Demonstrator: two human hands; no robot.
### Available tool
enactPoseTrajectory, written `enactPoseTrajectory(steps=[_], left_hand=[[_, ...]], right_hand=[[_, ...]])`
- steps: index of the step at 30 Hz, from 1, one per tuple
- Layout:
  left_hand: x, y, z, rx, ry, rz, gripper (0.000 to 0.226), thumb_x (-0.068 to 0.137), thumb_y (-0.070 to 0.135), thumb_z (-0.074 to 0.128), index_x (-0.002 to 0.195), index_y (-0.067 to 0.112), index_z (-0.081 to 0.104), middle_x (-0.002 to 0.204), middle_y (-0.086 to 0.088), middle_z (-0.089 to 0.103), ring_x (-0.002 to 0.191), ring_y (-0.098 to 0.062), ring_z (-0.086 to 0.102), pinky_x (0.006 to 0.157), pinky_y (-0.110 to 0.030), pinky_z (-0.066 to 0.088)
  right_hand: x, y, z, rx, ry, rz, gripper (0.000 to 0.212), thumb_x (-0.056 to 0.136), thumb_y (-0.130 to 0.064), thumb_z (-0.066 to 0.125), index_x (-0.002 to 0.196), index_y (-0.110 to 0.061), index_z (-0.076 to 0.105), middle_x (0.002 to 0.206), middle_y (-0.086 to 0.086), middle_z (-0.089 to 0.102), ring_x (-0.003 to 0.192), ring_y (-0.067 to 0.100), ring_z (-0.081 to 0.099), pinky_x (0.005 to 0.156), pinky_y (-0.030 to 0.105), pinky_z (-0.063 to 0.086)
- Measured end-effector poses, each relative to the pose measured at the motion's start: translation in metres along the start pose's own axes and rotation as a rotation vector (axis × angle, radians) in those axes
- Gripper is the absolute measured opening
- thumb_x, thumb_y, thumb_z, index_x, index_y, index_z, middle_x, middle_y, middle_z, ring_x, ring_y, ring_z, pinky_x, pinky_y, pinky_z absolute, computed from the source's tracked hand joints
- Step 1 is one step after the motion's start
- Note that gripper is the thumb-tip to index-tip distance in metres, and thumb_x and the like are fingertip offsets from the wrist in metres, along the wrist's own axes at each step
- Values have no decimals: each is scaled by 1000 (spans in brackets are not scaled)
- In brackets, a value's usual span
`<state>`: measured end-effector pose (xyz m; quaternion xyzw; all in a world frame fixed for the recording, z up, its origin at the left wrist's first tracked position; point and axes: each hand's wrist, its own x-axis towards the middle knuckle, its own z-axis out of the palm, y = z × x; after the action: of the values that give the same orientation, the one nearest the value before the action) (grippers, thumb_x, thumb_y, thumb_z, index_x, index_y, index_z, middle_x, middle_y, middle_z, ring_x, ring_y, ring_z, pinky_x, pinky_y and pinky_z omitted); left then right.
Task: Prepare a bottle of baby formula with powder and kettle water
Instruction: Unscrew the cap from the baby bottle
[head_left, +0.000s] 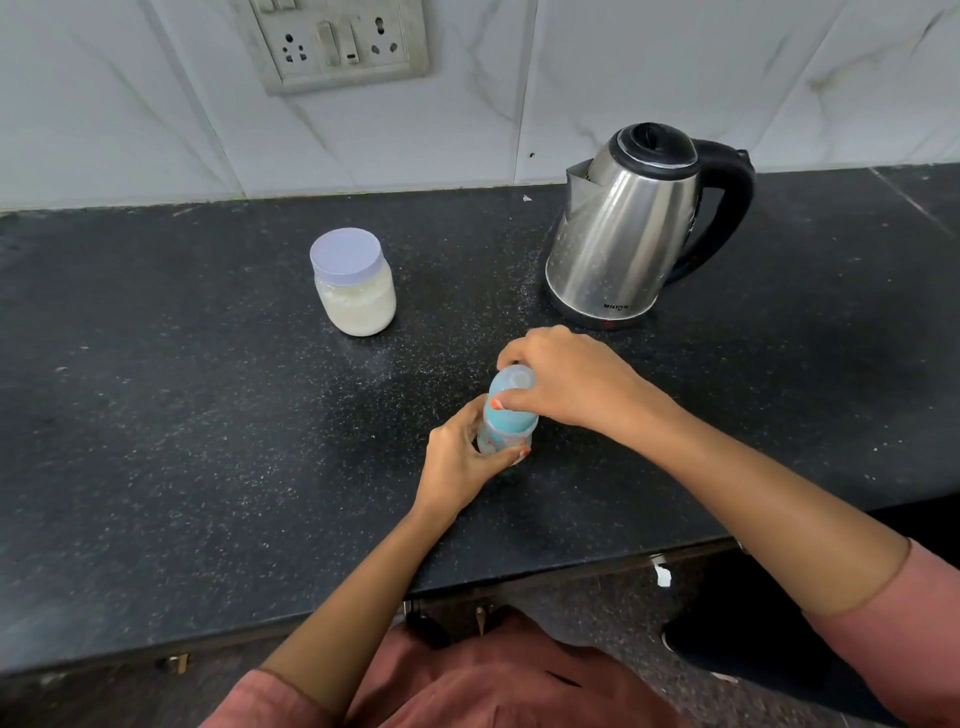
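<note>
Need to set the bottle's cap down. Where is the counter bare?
Counter is bare left of the powder jar, in front of it, and right of the kettle. Crowded before it, where left hand and right hand hold the bottle.

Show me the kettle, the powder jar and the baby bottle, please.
kettle (623, 234): head view, on its shiny steel side.
powder jar (358, 304): head view, on the clear wall below the lid.
baby bottle (505, 418): head view, on its blue upper part.

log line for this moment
left hand grips clear baby bottle | right hand grips blue bottle cap | lidded powder jar, steel kettle untouched
</note>
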<state>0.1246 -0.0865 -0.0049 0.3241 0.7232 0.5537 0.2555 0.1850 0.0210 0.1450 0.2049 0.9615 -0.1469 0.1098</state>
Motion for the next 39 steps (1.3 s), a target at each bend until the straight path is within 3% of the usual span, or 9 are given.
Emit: enactPoseTrajectory(steps=[6, 10, 13, 16, 22, 29, 32, 36, 39], left_hand=[[0, 0, 0, 2, 8, -10, 56, 65, 13, 82, 108, 31, 51, 97, 17, 63, 91, 5, 61, 79, -10, 47], [-1, 0, 0, -6, 2, -9, 56, 67, 12, 80, 113, 26, 52, 102, 11, 64, 94, 4, 60, 80, -9, 46], [-1, 1, 0, -4, -2, -12, 58, 68, 12, 79, 117, 24, 51, 101, 20, 59, 93, 9, 57, 81, -5, 43], [-1, 0, 0, 3, -5, -5, 57, 68, 12, 79, 113, 30, 50, 100, 18, 62, 97, 4, 59, 82, -10, 46], [0, -2, 1, -2, 7, -2, 55, 66, 13, 81, 111, 28, 51, 101, 11, 64, 96, -1, 62, 83, -16, 49], [-1, -1, 1, 1, 5, 9, 56, 68, 10, 78, 116, 25, 53, 99, 14, 64, 97, -1, 62, 84, -18, 50], [-1, -2, 1, -7, 0, 9, 55, 68, 10, 78, 113, 27, 52, 100, 15, 64, 99, -2, 61, 86, -20, 49], [0, -3, 2, -26, 3, -9, 58, 67, 10, 79, 113, 29, 50, 101, 17, 62, 99, 1, 60, 85, -15, 47], [0, -2, 2, -35, 2, -10, 60, 67, 9, 80, 114, 29, 49, 102, 20, 59, 97, 11, 56, 83, -7, 42]], right_hand=[[2, 1, -3, 61, -170, -197, 48, 71, 8, 50, 98, -28, 66, 118, -9, 56, 112, 13, 46, 90, 42, 47], [2, 0, -2, 217, -59, -155, 26, 80, -23, 62, 105, -27, 63, 115, -11, 55, 110, 10, 50, 93, 38, 45], [2, 3, 1, 117, 29, -34, 48, 80, -49, 61, 122, -26, 54, 123, -3, 52, 115, 16, 47, 83, 31, 37], [0, 4, 1, 54, 35, -38, 44, 79, -38, 67, 119, -25, 58, 120, -1, 57, 111, 18, 51, 76, 28, 36], [5, 8, 4, 175, -118, -163, 51, 70, 9, 54, 103, -28, 66, 116, -8, 54, 111, 14, 48, 94, 36, 44], [-2, 7, 8, 113, -25, -14, 58, 78, -43, 66, 131, -31, 45, 131, -2, 42, 122, 19, 40, 90, 34, 38], [-4, 5, 8, 101, 12, -19, 49, 80, -33, 66, 127, -29, 50, 125, -1, 47, 116, 18, 46, 81, 31, 38], [-4, 10, 0, 176, -15, -58, 48, 75, -16, 72, 120, -28, 58, 121, 0, 48, 115, 17, 46, 95, 39, 44], [-7, 15, -11, 206, 1, -93, 48, 74, -13, 73, 118, -28, 60, 111, -4, 42, 110, 12, 43, 97, 32, 38]])
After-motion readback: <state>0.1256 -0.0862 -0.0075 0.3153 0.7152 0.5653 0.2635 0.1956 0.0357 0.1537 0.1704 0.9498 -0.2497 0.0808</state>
